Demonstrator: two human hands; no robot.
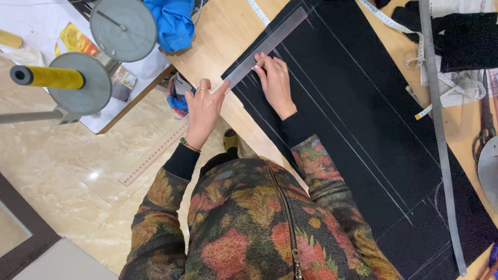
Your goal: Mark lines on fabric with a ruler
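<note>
Black chalk-lined cloth (363,119) under clear flat ruler (267,45), both hands (203,109) (275,83) flat, fingers pressing it.

We are seeing the fabric (363,129) lying on the table (218,41). On the fabric, a short ruler (267,46) is lying leftward, a long straightedge (441,135) rightward, a tape measure (430,57) beside its right edge.
</note>
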